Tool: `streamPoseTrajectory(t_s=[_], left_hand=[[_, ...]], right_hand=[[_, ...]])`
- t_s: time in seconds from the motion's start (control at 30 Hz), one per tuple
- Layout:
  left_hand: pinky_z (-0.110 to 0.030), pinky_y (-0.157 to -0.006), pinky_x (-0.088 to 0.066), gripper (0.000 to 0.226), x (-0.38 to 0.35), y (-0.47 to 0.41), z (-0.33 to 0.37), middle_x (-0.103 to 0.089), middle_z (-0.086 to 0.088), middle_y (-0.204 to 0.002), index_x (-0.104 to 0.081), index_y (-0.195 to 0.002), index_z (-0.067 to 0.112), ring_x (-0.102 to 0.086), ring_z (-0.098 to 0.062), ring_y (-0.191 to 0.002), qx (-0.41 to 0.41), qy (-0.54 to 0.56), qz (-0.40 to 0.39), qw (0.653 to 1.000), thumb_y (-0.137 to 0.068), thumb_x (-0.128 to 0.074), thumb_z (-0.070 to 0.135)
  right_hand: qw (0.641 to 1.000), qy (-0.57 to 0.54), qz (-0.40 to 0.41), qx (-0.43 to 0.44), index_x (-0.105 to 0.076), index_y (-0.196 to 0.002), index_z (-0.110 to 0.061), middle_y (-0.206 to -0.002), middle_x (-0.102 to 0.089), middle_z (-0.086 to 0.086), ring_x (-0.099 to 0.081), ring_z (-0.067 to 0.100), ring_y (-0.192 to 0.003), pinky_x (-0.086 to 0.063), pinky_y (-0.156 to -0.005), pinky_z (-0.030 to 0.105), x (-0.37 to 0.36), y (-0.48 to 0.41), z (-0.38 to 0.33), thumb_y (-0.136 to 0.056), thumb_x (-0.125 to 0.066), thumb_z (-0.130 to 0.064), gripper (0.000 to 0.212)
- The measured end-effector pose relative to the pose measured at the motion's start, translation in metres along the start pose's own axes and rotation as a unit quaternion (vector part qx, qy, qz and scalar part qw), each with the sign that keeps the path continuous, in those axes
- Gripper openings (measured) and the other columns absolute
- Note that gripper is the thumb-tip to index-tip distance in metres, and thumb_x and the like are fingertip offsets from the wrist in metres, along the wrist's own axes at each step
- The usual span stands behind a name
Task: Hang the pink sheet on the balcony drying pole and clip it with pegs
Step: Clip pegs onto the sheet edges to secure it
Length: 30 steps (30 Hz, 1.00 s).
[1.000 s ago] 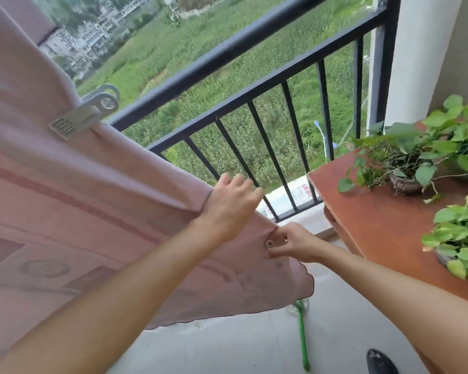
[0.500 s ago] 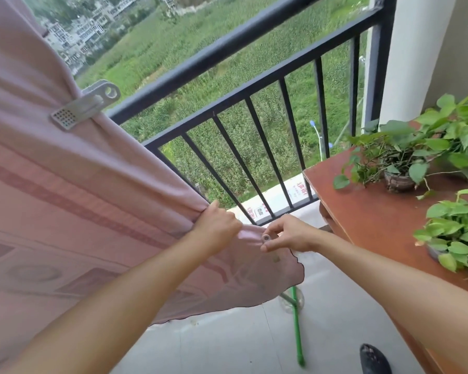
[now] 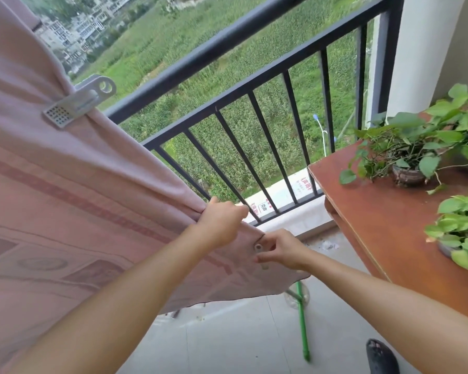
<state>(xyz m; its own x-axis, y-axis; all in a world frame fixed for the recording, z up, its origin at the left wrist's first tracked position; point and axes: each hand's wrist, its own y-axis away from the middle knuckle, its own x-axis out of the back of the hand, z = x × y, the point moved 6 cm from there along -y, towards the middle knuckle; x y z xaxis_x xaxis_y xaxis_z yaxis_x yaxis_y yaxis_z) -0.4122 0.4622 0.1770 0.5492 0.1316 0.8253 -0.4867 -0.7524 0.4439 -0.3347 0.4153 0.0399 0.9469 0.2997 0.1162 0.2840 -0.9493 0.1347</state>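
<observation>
Pegging the pink sheet (image 3: 65, 211) at the balcony railing (image 3: 227, 47).
The sheet slopes from upper left down to the hands, with a large grey peg (image 3: 79, 103) clamped on its top fold. The left hand (image 3: 222, 222) has its grip closed round the bunched edge. The right hand (image 3: 284, 249) has a narrow grip, pinching a small grey peg (image 3: 259, 249) at the sheet's corner, near the wooden surface (image 3: 376, 225).

Home balcony, black metal railing (image 3: 227, 74), potted plants (image 3: 416, 147) on wooden table (image 3: 384, 233), fields beyond
</observation>
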Motion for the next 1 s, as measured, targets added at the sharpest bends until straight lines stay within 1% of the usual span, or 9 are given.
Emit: streamPoseTrajectory(t_s=[0.1,0.17,0.23,0.3,0.4,0.47,0.57,0.77,1.0], left_hand=[[-0.036,-0.077,-0.043,0.025,0.007,0.015,0.043,-0.061,-0.004,-0.075,-0.062,-0.082,0.014,-0.057,-0.025,-0.078,-0.129,-0.131,0.164,0.969,-0.079,-0.038,0.023],[-0.034,-0.072,-0.048,0.030,-0.004,0.020,0.052,-0.058,-0.004,-0.066,-0.063,-0.073,0.016,-0.057,-0.024,-0.067,-0.165,-0.142,0.204,0.955,-0.074,-0.034,0.028],[-0.033,-0.071,-0.045,0.017,-0.023,0.016,0.043,-0.059,-0.002,-0.069,-0.062,-0.078,0.019,-0.059,-0.023,-0.067,-0.165,-0.141,0.167,0.962,-0.075,-0.047,0.027],[-0.033,-0.073,-0.040,0.011,-0.030,0.009,0.028,-0.063,-0.002,-0.080,-0.060,-0.085,0.019,-0.062,-0.025,-0.075,-0.134,-0.129,0.059,0.981,-0.076,-0.062,0.025],[-0.033,-0.070,-0.040,0.008,-0.029,0.002,0.012,-0.066,-0.004,-0.099,-0.060,-0.092,0.014,-0.063,-0.028,-0.091,-0.062,-0.090,-0.024,0.994,-0.087,-0.054,0.014],[-0.033,-0.066,-0.039,0.014,-0.027,-0.002,0.009,-0.065,-0.007,-0.100,-0.059,-0.091,0.012,-0.062,-0.030,-0.092,-0.040,-0.088,-0.012,0.995,-0.091,-0.046,0.007],[-0.032,-0.066,-0.037,0.016,-0.030,-0.003,0.008,-0.066,-0.006,-0.098,-0.057,-0.086,0.014,-0.062,-0.030,-0.091,-0.048,-0.075,0.007,0.996,-0.093,-0.043,0.011],[-0.032,-0.063,-0.041,0.010,-0.031,-0.010,0.005,-0.057,-0.003,-0.079,-0.051,-0.075,0.016,-0.060,-0.031,-0.083,-0.042,0.014,0.012,0.999,-0.083,-0.047,0.012],[-0.030,-0.062,-0.036,0.014,-0.022,-0.009,0.002,-0.065,-0.005,-0.087,-0.062,-0.081,0.019,-0.059,-0.029,-0.086,-0.028,0.085,0.030,0.996,-0.084,-0.050,0.023]], right_hand=[[0.999,-0.039,-0.030,0.001,-0.059,-0.054,-0.025,-0.045,-0.049,-0.019,-0.039,-0.005,-0.045,-0.029,-0.050,0.010,0.010,0.003,0.002,-0.071,-0.083,-0.011,0.033],[0.998,-0.054,-0.036,-0.003,-0.060,-0.051,-0.022,-0.043,-0.045,-0.019,-0.036,-0.005,-0.045,-0.028,-0.050,0.011,0.014,0.002,0.006,-0.074,-0.081,-0.008,0.033],[0.998,-0.045,-0.044,-0.016,-0.072,-0.072,-0.009,-0.053,-0.047,-0.017,-0.037,-0.002,-0.054,-0.030,-0.056,0.019,0.013,0.002,0.011,-0.074,-0.081,-0.015,0.012],[0.997,-0.029,-0.066,-0.012,-0.071,-0.090,0.001,-0.068,-0.053,-0.006,-0.042,0.006,-0.064,-0.034,-0.062,0.026,0.006,0.003,0.012,-0.074,-0.081,-0.025,0.032],[1.000,0.021,-0.011,0.007,-0.074,-0.096,-0.015,-0.090,-0.063,-0.007,-0.056,-0.001,-0.080,-0.043,-0.077,0.018,0.012,0.007,0.015,-0.072,-0.082,-0.036,0.033],[0.994,-0.018,0.105,0.002,-0.075,-0.093,-0.024,-0.090,-0.066,-0.006,-0.060,0.005,-0.080,-0.047,-0.077,0.022,0.034,0.012,0.018,-0.068,-0.082,-0.040,0.030],[0.954,-0.214,0.208,0.010,-0.074,-0.098,-0.003,-0.074,-0.071,-0.004,-0.062,0.005,-0.067,-0.053,-0.066,0.022,0.057,0.021,0.020,-0.073,-0.080,-0.007,0.026],[0.968,-0.159,0.188,0.055,-0.075,-0.077,-0.021,-0.062,-0.069,-0.001,-0.059,0.007,-0.059,-0.049,-0.057,0.021,0.056,0.013,-0.005,-0.076,-0.078,-0.008,0.014],[0.971,-0.176,0.146,0.072,-0.075,-0.074,-0.023,-0.062,-0.069,-0.003,-0.057,0.005,-0.058,-0.048,-0.059,0.020,0.035,-0.003,-0.010,-0.076,-0.078,-0.007,0.016]])
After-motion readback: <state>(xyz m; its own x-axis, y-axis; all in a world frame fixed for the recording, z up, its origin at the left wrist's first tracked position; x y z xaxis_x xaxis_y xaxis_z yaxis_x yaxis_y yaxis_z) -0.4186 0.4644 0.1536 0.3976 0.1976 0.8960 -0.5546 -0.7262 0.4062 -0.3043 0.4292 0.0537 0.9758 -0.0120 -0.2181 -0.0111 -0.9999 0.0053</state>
